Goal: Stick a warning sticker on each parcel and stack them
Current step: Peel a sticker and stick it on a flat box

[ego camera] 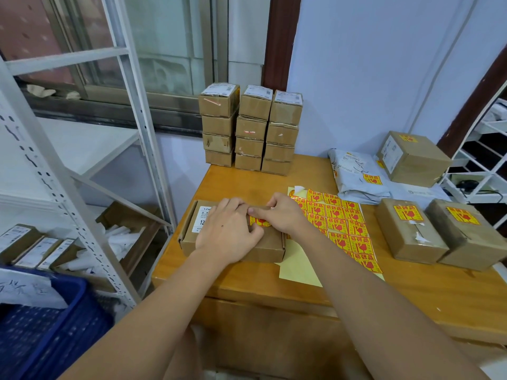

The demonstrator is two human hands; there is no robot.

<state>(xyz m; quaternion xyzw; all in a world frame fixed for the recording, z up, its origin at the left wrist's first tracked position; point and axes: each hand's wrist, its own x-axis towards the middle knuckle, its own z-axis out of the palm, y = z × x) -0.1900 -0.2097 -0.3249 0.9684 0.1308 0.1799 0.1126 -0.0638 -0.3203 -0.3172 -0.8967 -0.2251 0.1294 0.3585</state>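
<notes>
So from my remote seat, both hands were down on one flat cardboard box (233,237) sitting near the front left corner of the wooden table (247,281). The left hand (229,234) lay flat across the top with fingers pretty much straight, pressing on the lid and covering most of it. The right hand (282,215) came in from the other side with its fingers curled at the far edge of the box and its thumb stretched flat along the top edge of a yellow-and-red warning sticker (260,222), pushing it onto the lid. Only a bit of that sticker peeked out between the two hands. A white shipping label (204,219) showed on the left part of the lid.

Just right of the box, touching it as far as I could tell, was the sticker sheet (340,229), with a few already peeled off its yellow backing. Further right sat two brown boxes (436,231) side by side, each with a sticker on top. Behind them were a grey mailer bag (359,174) with a sticker, and another stickered box (411,160). At the back edge stood three stacks of small boxes (251,130) with white labels on top. A metal shelf (82,160) and a blue crate (55,325) were off to the left.
</notes>
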